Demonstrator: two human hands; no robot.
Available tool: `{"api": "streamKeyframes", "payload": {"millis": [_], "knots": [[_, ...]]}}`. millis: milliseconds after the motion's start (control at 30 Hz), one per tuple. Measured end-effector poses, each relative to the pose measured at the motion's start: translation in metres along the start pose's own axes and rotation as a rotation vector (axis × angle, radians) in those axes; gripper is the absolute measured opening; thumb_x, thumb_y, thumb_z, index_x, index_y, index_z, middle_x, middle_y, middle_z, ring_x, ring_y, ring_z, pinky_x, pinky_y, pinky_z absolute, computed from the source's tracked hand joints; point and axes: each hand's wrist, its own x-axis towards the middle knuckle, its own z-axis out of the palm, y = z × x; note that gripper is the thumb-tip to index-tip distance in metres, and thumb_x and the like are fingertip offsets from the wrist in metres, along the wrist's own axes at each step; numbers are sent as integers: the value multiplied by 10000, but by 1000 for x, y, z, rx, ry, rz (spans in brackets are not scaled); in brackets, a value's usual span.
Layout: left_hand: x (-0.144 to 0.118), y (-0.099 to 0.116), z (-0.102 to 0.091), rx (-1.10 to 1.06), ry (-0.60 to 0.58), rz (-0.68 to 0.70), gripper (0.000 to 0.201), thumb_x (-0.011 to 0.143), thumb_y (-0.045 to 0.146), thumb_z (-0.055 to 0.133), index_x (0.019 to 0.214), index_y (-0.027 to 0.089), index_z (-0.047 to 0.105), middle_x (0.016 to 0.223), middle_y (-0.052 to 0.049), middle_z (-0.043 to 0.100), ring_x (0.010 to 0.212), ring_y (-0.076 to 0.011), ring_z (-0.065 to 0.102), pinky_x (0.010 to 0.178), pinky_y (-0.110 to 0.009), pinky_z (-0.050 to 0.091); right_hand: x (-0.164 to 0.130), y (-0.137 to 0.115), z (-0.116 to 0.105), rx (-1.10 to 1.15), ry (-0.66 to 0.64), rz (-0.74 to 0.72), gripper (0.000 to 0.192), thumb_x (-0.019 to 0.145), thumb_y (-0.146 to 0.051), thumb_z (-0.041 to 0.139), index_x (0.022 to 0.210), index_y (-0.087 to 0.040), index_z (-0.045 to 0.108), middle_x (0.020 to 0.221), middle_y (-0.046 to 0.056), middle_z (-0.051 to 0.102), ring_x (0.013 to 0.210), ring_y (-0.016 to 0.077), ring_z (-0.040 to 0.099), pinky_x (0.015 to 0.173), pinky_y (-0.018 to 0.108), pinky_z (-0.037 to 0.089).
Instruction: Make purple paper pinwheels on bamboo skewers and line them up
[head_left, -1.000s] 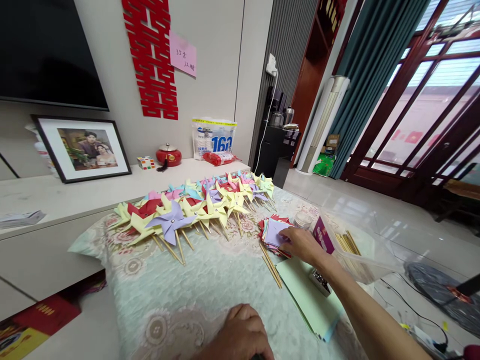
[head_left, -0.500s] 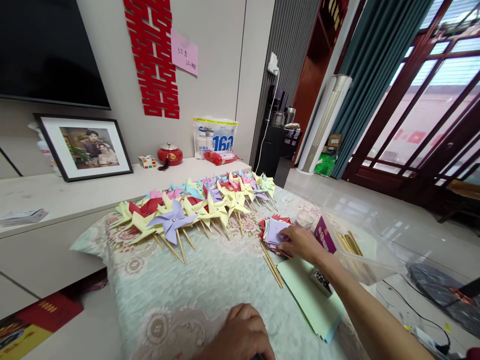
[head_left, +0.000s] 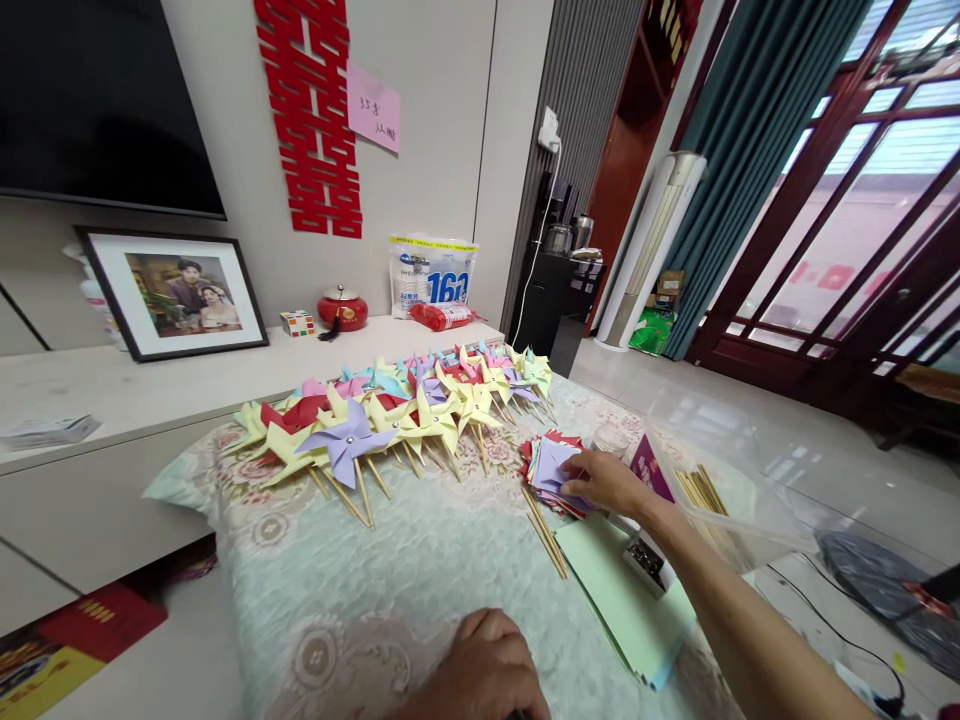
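My right hand [head_left: 611, 484] reaches to a small pile of cut coloured papers, its fingertips pinching the edge of the purple paper square [head_left: 551, 466] on top. My left hand [head_left: 487, 665] rests closed on the cloth at the bottom; a dark bit of something shows beneath it, too little to name. Thin wooden sticks [head_left: 547, 537] lie beside the pile. Under my right forearm are a stack of pale green paper sheets [head_left: 611, 590] and a small box of dark metal fasteners [head_left: 646, 562]. Finished paper pinwheels [head_left: 349, 440] on sticks stand in rows at the back left.
A clear plastic bin [head_left: 750, 520] holding wooden sticks stands at right, with a small round clear container [head_left: 611, 438] near it. The floral cloth [head_left: 337, 570] covers the table. Behind is a white cabinet [head_left: 285, 365] with a framed photo [head_left: 176, 350] and red jar [head_left: 345, 312].
The view shifts slightly. My right hand stays at the paper pile with its fingers on the purple square, and my left hand keeps its place.
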Motion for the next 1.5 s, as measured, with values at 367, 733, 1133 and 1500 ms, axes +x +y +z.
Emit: {"api": "streamKeyframes", "payload": {"millis": [367, 733, 1133, 1500], "knots": [[0, 9, -11, -2, -11, 33, 527, 829, 739, 507, 762, 278, 753, 711, -3, 654, 883, -188, 509, 880, -343, 277, -10, -17, 2, -165, 232, 172, 245, 923, -222, 507, 794, -182, 711, 809, 116, 753, 737, 234, 666, 592, 292, 285], [0, 43, -56, -160, -48, -18, 332, 866, 565, 618, 819, 270, 763, 790, -15, 694, 900, -188, 569, 910, -331, 339, -29, -20, -21, 105, 572, 255, 200, 883, -256, 468, 770, -205, 624, 723, 80, 663, 704, 233, 585, 640, 306, 307], [-9, 49, -126, -885, 756, -654, 689, 625, 351, 781, 1239, 127, 563, 1244, -186, 634, 985, -265, 658, 826, -376, 523, -54, -88, 35, 1193, 61, 45, 371, 745, -506, 691, 633, -210, 497, 571, -39, 501, 539, 125, 468, 560, 260, 401], [2, 60, -132, -1145, 807, -600, 399, 591, 324, 867, 894, 129, 696, 772, -65, 761, 689, -195, 674, 685, -296, 512, -60, -96, 67, 1435, -54, -9, 355, 755, -503, 774, 734, -180, 628, 611, -43, 564, 549, 101, 463, 554, 226, 348]]}}
